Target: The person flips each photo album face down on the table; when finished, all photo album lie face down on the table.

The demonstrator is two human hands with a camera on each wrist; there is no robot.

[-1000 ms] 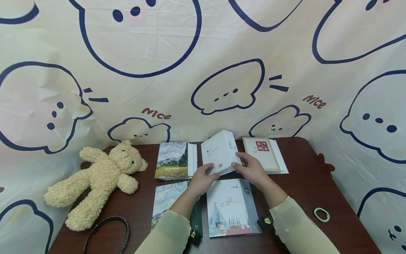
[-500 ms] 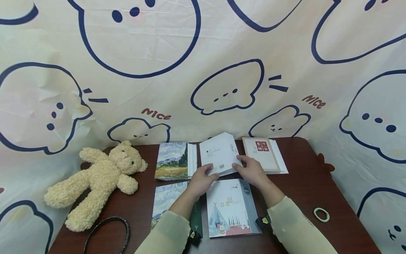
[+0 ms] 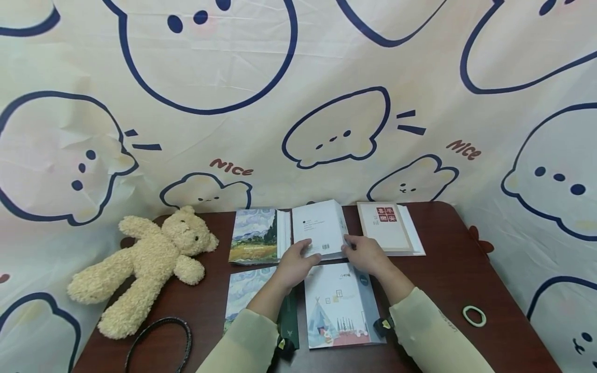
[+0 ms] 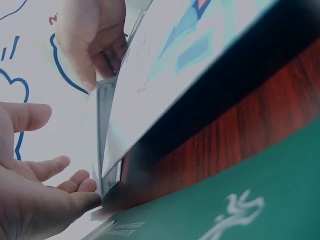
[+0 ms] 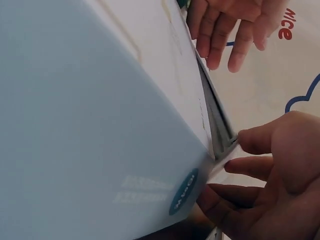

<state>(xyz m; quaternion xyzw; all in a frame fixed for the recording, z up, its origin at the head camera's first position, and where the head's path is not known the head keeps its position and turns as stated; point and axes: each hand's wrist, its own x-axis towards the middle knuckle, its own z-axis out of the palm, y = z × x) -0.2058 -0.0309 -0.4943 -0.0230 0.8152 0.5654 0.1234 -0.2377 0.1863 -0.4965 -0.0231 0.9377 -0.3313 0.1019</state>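
Note:
A white box-like book (image 3: 319, 230) with small print and a barcode lies at the back middle, its near edge toward me. My left hand (image 3: 297, 263) is at its near left corner, fingers loosely extended over the cover; in the left wrist view the lower fingertips (image 4: 90, 197) meet the edge. At the near right corner my right hand (image 3: 367, 254) holds the book between thumb and fingers. The right wrist view shows those fingers (image 5: 255, 167) around the corner. In front lies a white book with a tent drawing (image 3: 338, 305), close below both hands.
A landscape-cover book (image 3: 253, 235) lies left, a beige book with red squares (image 3: 384, 225) right. My left forearm partly covers a painted-cover book with a green spine (image 3: 289, 324). A teddy bear (image 3: 154, 264), black loop (image 3: 186, 336) and green ring (image 3: 474, 316) lie farther out.
The white book has come down from a tilt and turned straighter, now lying flatter between its neighbours. Both hands stay at its near corners; the right has shifted slightly lower.

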